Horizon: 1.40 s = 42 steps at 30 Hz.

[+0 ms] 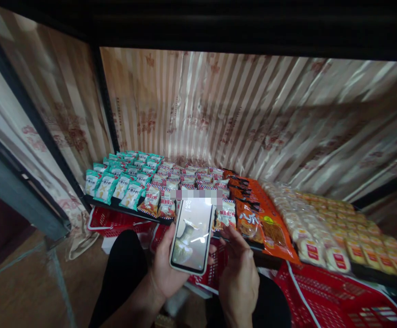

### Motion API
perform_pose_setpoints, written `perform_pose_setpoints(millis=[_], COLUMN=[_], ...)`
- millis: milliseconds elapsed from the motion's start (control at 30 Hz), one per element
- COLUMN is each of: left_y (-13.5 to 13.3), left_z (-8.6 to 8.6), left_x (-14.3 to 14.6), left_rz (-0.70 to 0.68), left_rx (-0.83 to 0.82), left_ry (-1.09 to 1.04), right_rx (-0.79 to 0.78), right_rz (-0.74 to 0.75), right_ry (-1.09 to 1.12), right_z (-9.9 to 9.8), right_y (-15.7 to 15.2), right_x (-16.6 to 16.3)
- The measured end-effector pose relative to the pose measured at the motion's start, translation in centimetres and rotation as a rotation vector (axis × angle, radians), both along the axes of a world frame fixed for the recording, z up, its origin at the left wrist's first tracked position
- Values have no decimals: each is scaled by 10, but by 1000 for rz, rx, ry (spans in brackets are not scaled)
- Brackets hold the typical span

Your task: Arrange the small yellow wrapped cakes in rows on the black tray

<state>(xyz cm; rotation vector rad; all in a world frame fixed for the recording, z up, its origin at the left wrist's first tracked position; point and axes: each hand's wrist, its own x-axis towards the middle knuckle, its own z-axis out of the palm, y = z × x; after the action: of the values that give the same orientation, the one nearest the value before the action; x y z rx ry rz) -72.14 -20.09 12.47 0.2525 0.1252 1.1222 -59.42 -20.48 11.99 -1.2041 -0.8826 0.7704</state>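
Note:
My left hand point(162, 269) holds a smartphone point(192, 235) upright by its lower left edge, the lit screen showing a vase picture. My right hand point(236, 273) is beside the phone's right edge, fingers loosely curled toward it, holding nothing I can see. Just behind the phone a low black shelf point(116, 203) carries rows of snack packets: teal packets point(123, 175) at the left, red-and-white packets point(188, 180) in the middle, orange packets point(253, 209) and clear-wrapped pale pastries point(324, 228) to the right.
Red plastic baskets point(324, 296) sit below the shelf at right and another red basket point(111, 221) at left. Striped patterned wallpaper point(253, 118) backs the shelf. A dark upper shelf point(219, 23) overhangs. My black-clad knees point(123, 269) are below the phone.

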Motion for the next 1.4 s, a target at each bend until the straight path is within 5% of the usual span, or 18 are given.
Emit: perform_pose_setpoints(millis=[333,533,833,1400], left_y=[-4,-6,-5,-3], left_z=[-3,-2,0,5], left_x=[2,4,10,10], left_rz=[-24,-23,-20,25], left_rx=[14,-2,20,-122], left_ry=[-25,-31,-19,-42], right_rx=[96,139,232,365], right_rz=[-86,-55,-107,-48], right_ry=[-255,-184,-581,-557], right_z=[-4,-1,3,13], right_y=[-7,-11,-12,-14], right_x=[8,6,16,6])
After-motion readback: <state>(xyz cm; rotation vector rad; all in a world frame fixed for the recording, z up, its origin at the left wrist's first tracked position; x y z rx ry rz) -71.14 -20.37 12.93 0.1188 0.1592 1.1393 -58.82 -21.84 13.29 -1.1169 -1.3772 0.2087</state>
